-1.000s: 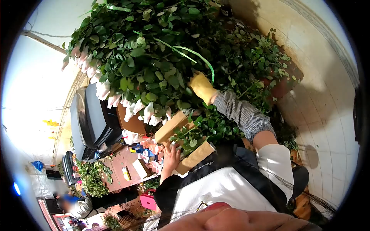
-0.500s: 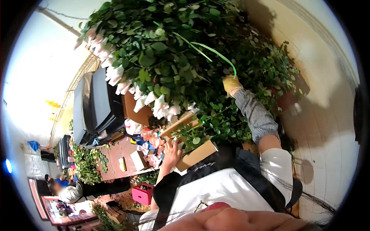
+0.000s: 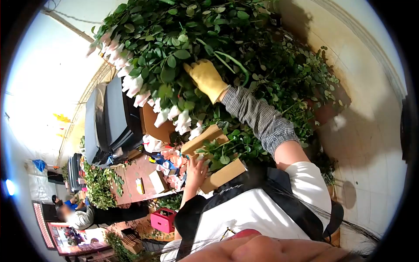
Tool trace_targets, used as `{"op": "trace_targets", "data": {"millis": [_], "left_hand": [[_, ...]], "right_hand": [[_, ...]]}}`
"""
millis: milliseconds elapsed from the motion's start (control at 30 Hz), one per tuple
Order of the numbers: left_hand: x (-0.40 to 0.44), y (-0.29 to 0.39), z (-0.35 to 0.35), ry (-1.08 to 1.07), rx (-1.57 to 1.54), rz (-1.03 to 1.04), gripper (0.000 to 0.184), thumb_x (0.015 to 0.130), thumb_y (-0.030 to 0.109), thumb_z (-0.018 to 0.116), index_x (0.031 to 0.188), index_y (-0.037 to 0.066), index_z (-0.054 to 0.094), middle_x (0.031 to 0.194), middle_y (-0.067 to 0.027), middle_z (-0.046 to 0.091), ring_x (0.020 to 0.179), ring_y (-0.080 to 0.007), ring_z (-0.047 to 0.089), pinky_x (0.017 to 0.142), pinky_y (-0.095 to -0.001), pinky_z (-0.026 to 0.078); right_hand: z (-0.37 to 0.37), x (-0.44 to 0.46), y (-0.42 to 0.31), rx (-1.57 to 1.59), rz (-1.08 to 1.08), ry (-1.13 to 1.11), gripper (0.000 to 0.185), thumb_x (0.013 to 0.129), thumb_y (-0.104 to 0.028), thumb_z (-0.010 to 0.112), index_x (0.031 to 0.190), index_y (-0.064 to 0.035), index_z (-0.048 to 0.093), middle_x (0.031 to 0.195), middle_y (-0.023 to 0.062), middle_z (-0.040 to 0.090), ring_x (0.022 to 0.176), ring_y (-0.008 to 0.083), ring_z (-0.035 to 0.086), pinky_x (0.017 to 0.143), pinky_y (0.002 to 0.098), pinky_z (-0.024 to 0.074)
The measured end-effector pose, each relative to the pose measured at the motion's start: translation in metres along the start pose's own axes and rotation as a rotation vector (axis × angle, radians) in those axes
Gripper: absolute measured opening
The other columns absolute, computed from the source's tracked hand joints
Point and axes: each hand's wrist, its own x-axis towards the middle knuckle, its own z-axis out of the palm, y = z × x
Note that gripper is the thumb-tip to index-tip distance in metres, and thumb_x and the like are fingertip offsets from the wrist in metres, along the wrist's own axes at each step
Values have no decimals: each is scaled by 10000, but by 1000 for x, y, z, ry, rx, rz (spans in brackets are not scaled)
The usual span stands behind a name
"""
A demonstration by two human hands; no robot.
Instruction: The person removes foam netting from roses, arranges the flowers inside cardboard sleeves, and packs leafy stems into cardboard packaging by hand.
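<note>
My right hand [image 3: 207, 81], in a yellow glove with a grey checked sleeve, lies over a large heap of leafy rose stems [image 3: 244, 35]. Its fingers are stretched toward the leaves, and some fingertips are partly hidden. Pale rose heads in white-pink wraps [image 3: 133, 85] line the heap's left edge. Bare and with fingers apart, my left hand [image 3: 196, 172] rests at the open end of a cardboard wrap [image 3: 224, 174]. Leafy stems [image 3: 224, 153] lie between that cardboard and another cardboard flap [image 3: 203, 139]. A long green strip [image 3: 235, 63] lies on the foliage.
Dark stacked sheets [image 3: 107, 122] stand left of the roses. The reddish table [image 3: 129, 179] carries a small carton [image 3: 158, 181], a yellow-white packet [image 3: 139, 186] and pinkish scraps. A pink basket [image 3: 162, 219] sits below. Another person [image 3: 83, 218] is at far left.
My right hand has moved left and slightly up across the foliage, out from deeper among the stems. The green strip has shifted a little. My left hand stays at the cardboard.
</note>
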Motion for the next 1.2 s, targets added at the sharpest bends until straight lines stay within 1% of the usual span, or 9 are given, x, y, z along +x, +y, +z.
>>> {"op": "trace_targets", "data": {"millis": [133, 167, 300, 467, 633, 833, 900, 1000, 1200], "left_hand": [[-2, 2, -3, -3, -83, 4, 354, 843, 159, 714, 1176, 62, 641, 1274, -231, 494, 1150, -452, 487, 964, -522, 450], [-3, -1, -2, -8, -113, -16, 346, 840, 158, 717, 1167, 66, 648, 1278, -228, 495, 1152, -450, 491, 969, -518, 448], [3, -3, 1, 32, -229, -22, 330, 835, 159, 725, 1150, 82, 666, 1276, -222, 499, 1149, -449, 501, 980, -507, 445], [2, -12, 8, 10, -184, -43, 327, 822, 177, 722, 1124, 61, 672, 1139, -253, 515, 1076, -455, 485, 942, -525, 436], [5, -17, 15, 45, -109, 40, 311, 821, 178, 721, 1092, 36, 665, 1143, -265, 511, 1062, -460, 482, 924, -533, 434], [-3, -22, 19, 34, -161, -12, 337, 838, 181, 713, 1144, 52, 659, 1211, -276, 492, 1111, -479, 471, 967, -531, 430], [-1, -26, 21, 35, -155, 24, 354, 836, 168, 712, 1175, 82, 660, 1272, -271, 467, 1148, -492, 457, 987, -547, 421], [-1, -6, 7, 44, -211, -24, 328, 843, 162, 700, 1153, 62, 656, 1286, -267, 480, 1127, -487, 465, 975, -533, 430], [7, -14, 11, 49, -155, 40, 320, 831, 178, 714, 1130, 71, 675, 1224, -244, 513, 1109, -461, 480, 959, -516, 439]], "right_hand": [[-12, -7, 6, 66, 117, -139, 217, 789, -73, 659, 1003, -107, 650, 817, 35, 678, 899, 200, 673, 815, 371, 502], [-37, -22, 15, 180, 61, 175, 185, 763, -56, 658, 941, -105, 655, 796, 42, 664, 878, 234, 657, 776, 385, 500], [-42, -60, 69, 425, 184, 381, 268, 755, -93, 652, 1022, -84, 666, 837, 68, 643, 806, 263, 596, 747, 412, 488], [-87, -89, 76, 1315, 617, 95, 561, 682, -6, 674, 1235, -100, 651, 895, 103, 617, 817, 285, 592, 730, 375, 519], [-39, -84, 35, 325, 81, 402, 421, 698, -30, 706, 1114, -58, 653, 821, 111, 620, 812, 318, 618, 828, 416, 525], [-26, -40, -18, 311, 111, -29, 401, 715, -19, 714, 1113, -37, 668, 927, 130, 679, 910, 307, 647, 863, 429, 513], [-67, -27, -22, 338, 0, 424, 501, 665, -71, 735, 1157, -41, 646, 936, 123, 665, 947, 331, 626, 893, 451, 504], [-116, -10, 1, 317, 282, 51, 466, 723, -54, 739, 1177, -40, 637, 1111, 148, 670, 1056, 342, 632, 952, 431, 499], [-54, 2, 55, 377, 66, 361, 417, 794, -26, 726, 1203, -80, 666, 1236, 145, 656, 1097, 299, 643, 952, 379, 519]]}}
